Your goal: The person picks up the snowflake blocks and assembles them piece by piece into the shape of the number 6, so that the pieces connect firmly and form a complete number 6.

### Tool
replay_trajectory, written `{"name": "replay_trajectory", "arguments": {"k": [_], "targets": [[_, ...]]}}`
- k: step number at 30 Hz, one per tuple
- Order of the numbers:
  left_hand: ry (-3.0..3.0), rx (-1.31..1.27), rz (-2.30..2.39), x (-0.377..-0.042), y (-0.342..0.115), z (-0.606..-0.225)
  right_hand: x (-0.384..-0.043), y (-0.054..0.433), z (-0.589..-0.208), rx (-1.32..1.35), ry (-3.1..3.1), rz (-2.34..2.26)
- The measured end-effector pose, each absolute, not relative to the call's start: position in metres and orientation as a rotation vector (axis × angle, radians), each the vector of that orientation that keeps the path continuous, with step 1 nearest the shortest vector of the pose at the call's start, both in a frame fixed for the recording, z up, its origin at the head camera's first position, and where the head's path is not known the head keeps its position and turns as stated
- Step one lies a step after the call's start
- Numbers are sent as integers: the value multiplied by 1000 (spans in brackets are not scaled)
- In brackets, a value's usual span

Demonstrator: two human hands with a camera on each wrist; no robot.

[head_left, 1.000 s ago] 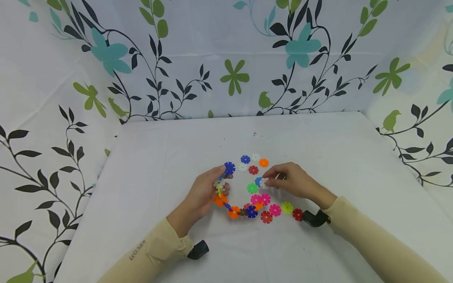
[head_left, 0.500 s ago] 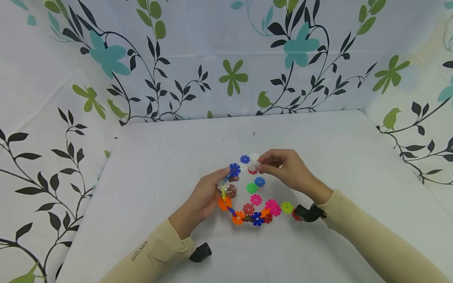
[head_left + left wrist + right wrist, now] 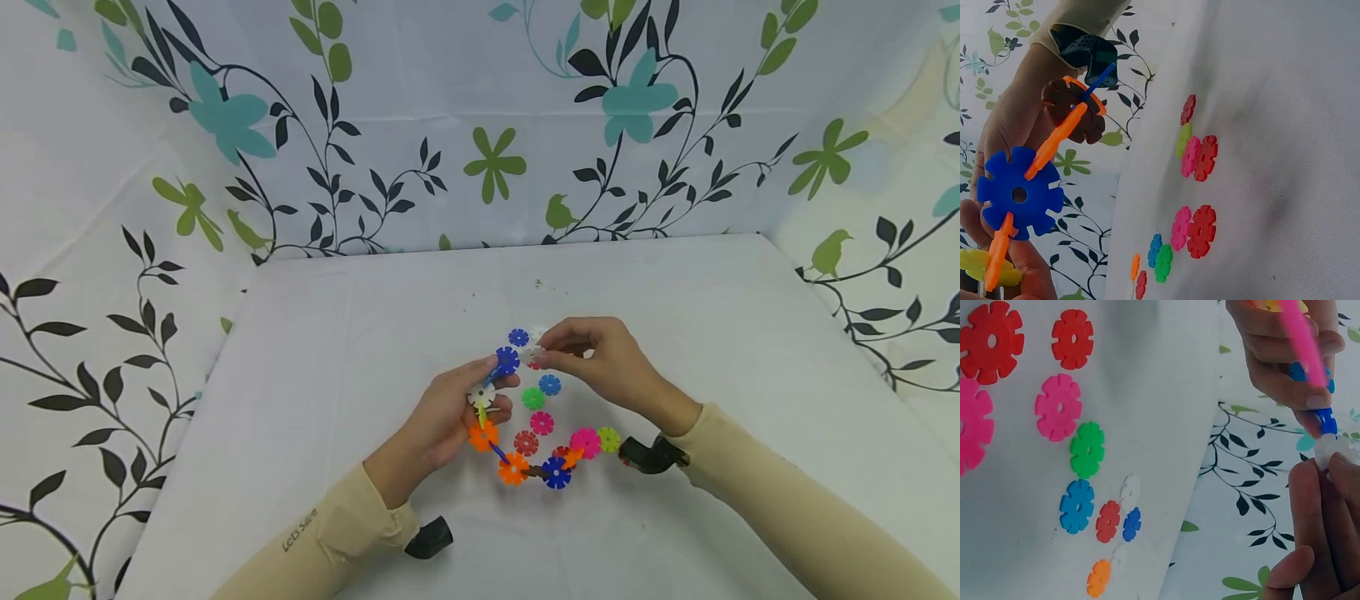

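My left hand (image 3: pixel 438 417) grips one side of a curved chain of slotted plastic snowflake discs, with white, yellow, orange, brown and blue pieces linked edge to edge. A dark blue disc (image 3: pixel 507 361) forms its upper end by the left thumb, and a large pink disc (image 3: pixel 585 442) is at the lower end. Thumb and fingertips of my right hand (image 3: pixel 607 354) pinch a white disc (image 3: pixel 1333 450), right at the edge of the blue end disc (image 3: pixel 1325 419) in the right wrist view. Close to the left wrist camera hang the chain's blue disc (image 3: pixel 1019 215) and brown disc (image 3: pixel 1054 103).
Several loose discs lie on the white-covered table (image 3: pixel 360 333), including a green disc (image 3: pixel 533 398), a light blue disc (image 3: pixel 550 384), a red disc (image 3: pixel 526 442) and a yellow-green disc (image 3: pixel 609 439). A leaf-patterned cloth (image 3: pixel 420 83) hangs behind. Black camera mounts sit at both wrists.
My right hand has lifted the white disc from beside the light blue one and brought it up and left to the chain's blue end. My left hand has shifted slightly right with the chain.
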State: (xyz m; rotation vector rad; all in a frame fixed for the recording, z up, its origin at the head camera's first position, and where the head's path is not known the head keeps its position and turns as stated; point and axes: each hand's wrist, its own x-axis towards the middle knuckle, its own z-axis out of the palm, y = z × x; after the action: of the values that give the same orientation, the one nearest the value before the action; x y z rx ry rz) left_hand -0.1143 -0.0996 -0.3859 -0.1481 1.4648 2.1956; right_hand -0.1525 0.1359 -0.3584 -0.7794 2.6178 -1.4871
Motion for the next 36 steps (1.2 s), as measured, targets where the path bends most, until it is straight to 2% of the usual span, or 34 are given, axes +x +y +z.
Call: {"name": "replay_trajectory", "arguments": {"k": [8,25,36], "targets": [[1481,-91,2192,-114,-101,-387,-149,134,-357,-847,2720,-1439],[1467,7,2201,-112,-101,-383,-147,133,-359,-1184,2791,-1406],[1492,54,2181,-111,-103,-381,-143,130,-367,-1234,2809,-1444]]}}
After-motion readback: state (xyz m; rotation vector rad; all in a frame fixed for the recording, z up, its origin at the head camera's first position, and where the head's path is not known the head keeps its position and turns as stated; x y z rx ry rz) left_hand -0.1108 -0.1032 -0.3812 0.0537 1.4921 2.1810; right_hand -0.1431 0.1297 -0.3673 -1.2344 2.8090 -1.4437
